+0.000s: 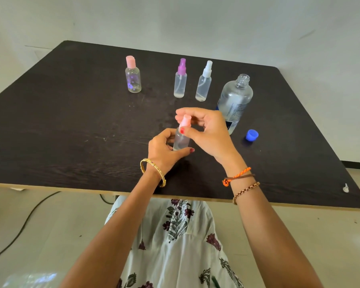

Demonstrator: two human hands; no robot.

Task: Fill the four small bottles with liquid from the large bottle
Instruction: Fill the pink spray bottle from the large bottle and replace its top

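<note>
My left hand (164, 149) grips the body of a small clear spray bottle (181, 140) standing on the dark table (71, 121). My right hand (206, 132) pinches its pink spray top (185, 121) from above. Three other small bottles stand in a row at the back: one with a pink flip cap (133, 76), one with a purple spray top (180, 80), one with a white spray top (204, 82). The large clear bottle (234, 100) stands uncapped to the right, partly behind my right hand. Its blue cap (252, 135) lies on the table beside it.
A small pale scrap (345, 188) lies near the table's front right corner. A black cable (25, 223) runs over the floor at the left. The table's front edge is just above my lap.
</note>
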